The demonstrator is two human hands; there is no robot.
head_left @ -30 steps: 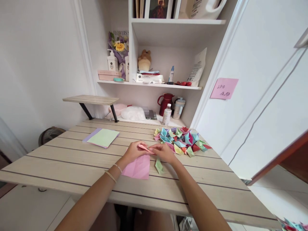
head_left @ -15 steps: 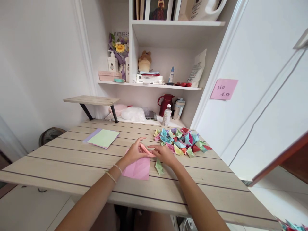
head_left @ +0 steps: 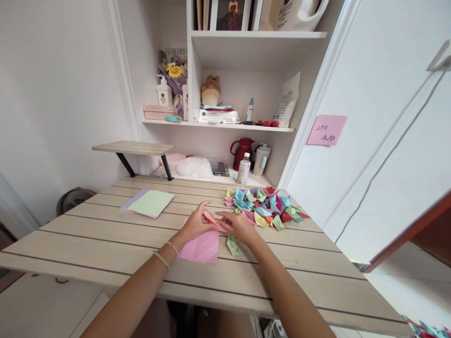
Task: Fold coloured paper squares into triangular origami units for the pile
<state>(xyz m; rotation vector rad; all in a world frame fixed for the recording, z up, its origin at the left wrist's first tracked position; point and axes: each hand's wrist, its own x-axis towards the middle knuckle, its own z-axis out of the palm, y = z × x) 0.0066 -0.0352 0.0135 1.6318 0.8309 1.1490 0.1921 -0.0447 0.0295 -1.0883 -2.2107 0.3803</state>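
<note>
A small folded piece of salmon-pink paper [head_left: 210, 218] is held between my two hands, above the middle of the table. My left hand [head_left: 196, 221] grips its left end, with the index finger raised off it. At its right end, the fingers of my right hand [head_left: 238, 225] are closed on the paper and partly hide it. Under my left hand lies a creased pink paper sheet [head_left: 200, 249], flat on the wood. A light green folded paper boat [head_left: 232, 245] rests just below my right hand.
Many colourful folded paper boats [head_left: 261, 219] are heaped at the right rear of the table [head_left: 116, 244]. A stack of square paper [head_left: 151, 203], green on top, lies at the left. Behind stand a clear bottle [head_left: 244, 169], a red jug [head_left: 242, 152] and a small raised shelf [head_left: 134, 148].
Both hands stay nearly in place on the salmon-pink paper. Its visible part looks slightly narrower and tilted a little differently. The whole view has shifted very slightly.
</note>
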